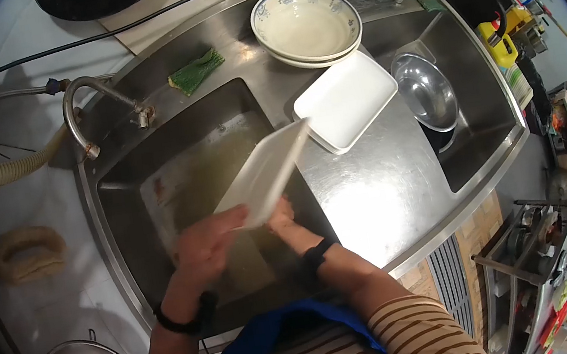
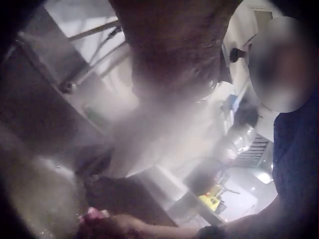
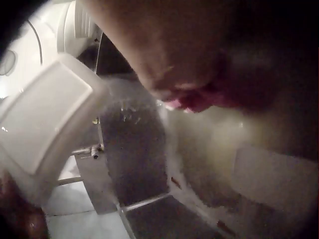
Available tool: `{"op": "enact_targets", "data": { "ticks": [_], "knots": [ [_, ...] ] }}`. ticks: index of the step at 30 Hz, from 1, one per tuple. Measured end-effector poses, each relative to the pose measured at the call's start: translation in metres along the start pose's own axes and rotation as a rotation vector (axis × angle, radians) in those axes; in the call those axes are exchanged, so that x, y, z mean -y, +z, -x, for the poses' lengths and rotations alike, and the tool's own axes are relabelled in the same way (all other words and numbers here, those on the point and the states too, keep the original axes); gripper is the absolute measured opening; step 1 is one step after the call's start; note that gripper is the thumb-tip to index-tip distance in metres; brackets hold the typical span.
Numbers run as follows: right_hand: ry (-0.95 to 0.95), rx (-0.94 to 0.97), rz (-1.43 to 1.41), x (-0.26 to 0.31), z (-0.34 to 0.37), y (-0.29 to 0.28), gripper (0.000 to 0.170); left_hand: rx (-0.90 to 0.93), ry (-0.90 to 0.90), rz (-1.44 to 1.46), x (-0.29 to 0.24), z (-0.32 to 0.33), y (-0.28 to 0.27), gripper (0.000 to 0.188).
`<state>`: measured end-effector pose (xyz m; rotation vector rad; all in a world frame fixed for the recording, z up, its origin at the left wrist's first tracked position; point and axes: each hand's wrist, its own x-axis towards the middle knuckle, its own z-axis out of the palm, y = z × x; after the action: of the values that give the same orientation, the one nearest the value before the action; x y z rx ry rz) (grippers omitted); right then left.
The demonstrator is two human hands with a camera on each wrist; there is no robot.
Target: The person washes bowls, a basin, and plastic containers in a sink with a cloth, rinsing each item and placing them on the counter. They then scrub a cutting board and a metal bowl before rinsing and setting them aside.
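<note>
My left hand (image 1: 207,244) grips the near end of a white rectangular tray (image 1: 265,172), which is tilted up above the left sink basin; its underside faces the right wrist camera. Partly hidden behind the tray, my right hand (image 1: 281,216) is low in the basin, near the cloudy water (image 3: 219,134). Something small and pink (image 2: 94,215) shows at its fingers; its kind I cannot tell. Beneath the hands, a pale flat rectangular piece (image 3: 274,174) lies in the water. Blur covers much of the left wrist view.
A second white tray (image 1: 349,102) and stacked patterned bowls (image 1: 308,25) stand on the steel divider. A metal bowl (image 1: 425,92) sits in the right basin. The tap (image 1: 98,94) arches over the left basin's edge, with a green scouring pad (image 1: 196,72) nearby.
</note>
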<state>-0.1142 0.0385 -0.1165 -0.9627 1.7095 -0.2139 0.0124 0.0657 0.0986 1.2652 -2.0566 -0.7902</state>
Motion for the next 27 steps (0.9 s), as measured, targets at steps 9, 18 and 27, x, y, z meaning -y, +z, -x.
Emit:
{"op": "enact_targets", "data": {
  "ticks": [9, 18, 27],
  "knots": [
    [-0.354, 0.037, 0.005, -0.004, -0.006, 0.013, 0.039, -0.084, 0.488, -0.225, 0.027, -0.136, 0.114, 0.026],
    [-0.210, -0.360, 0.005, -0.005, -0.017, 0.012, 0.025, 0.006, -0.714, 0.034, 0.282, 0.094, 0.105, 0.054],
    [-0.040, -0.528, 0.147, -0.024, -0.044, 0.040, 0.032, 0.303, -1.039, -0.385, 0.356, 0.207, 0.157, 0.035]
  ]
}}
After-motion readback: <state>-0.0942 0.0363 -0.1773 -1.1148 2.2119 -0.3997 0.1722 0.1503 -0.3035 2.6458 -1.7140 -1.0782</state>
